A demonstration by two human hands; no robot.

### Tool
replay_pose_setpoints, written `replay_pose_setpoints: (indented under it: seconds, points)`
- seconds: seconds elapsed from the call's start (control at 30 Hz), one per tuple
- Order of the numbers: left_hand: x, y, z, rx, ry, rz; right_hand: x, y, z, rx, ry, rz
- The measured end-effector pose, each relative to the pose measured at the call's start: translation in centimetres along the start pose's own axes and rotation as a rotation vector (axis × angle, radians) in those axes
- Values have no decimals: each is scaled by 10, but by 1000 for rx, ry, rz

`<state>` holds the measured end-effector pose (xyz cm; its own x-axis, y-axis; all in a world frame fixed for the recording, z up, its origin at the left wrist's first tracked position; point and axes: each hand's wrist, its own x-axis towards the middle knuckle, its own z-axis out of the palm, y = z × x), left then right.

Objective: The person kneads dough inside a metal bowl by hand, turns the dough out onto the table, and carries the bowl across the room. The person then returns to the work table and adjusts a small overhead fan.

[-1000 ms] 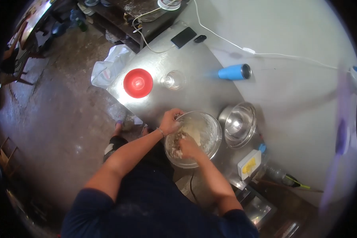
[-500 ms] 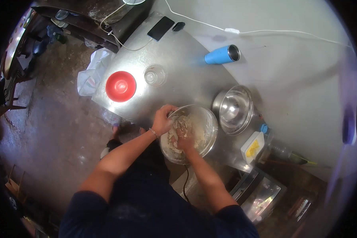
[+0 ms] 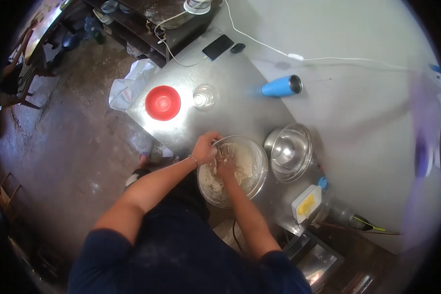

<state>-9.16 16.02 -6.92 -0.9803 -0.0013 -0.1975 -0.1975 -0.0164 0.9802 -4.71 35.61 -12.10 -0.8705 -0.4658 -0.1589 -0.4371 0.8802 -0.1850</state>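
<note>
A round mixing bowl [image 3: 262,172] stands at the near edge of the metal table, with pale, shaggy dough [image 3: 244,165] and loose flour inside. At its left rim, my left hand [image 3: 205,148] is closed on the edge, a bracelet on the wrist. My right hand [image 3: 226,167] reaches down into the bowl, its fingers in the dough and coated with it. Dough partly hides those fingertips. Just right of this bowl sit nested shiny bowls [image 3: 285,153], which neither hand touches.
On the metal table [image 3: 230,115] are a red bowl [image 3: 162,103], a clear glass [image 3: 205,97], a phone [image 3: 217,47] on a cable and a blue tumbler [image 3: 279,86] by the wall. A white tub [image 3: 306,203] with yellow contents stands at the right edge.
The view has shifted, so the table's things sit lower in the picture. My right hand has moved slightly within the dough; my left hand keeps its hold on the rim.
</note>
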Motion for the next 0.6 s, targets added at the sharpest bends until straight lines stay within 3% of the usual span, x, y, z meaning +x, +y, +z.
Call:
replay_pose_setpoints:
  seconds: [0.03,0.1,0.2,0.27,0.37,0.47,0.5,0.6]
  points:
    - [-1,4,-1,-2,-4,-4,0,-8,-18,47,-224,113]
    - [-3,13,-4,-11,-25,-3,-15,-13,-50,129,-343,207]
    - [-1,10,-3,7,-27,20,-48,-5,-88,72,47,144]
    - [-1,5,-3,12,-16,23,-52,-6,-117,-172,367,128]
    - [0,9,-3,-16,-29,-6,-71,46,-66,618,407,703]
    - [5,5,-2,-38,-39,-43,-49,73,-45,1656,408,1012]
    - [5,6,-3,-25,-44,-40,-33,63,-69,1820,291,1138]
    - [3,6,-3,-22,-62,-40,-4,90,-48,1726,107,1113]
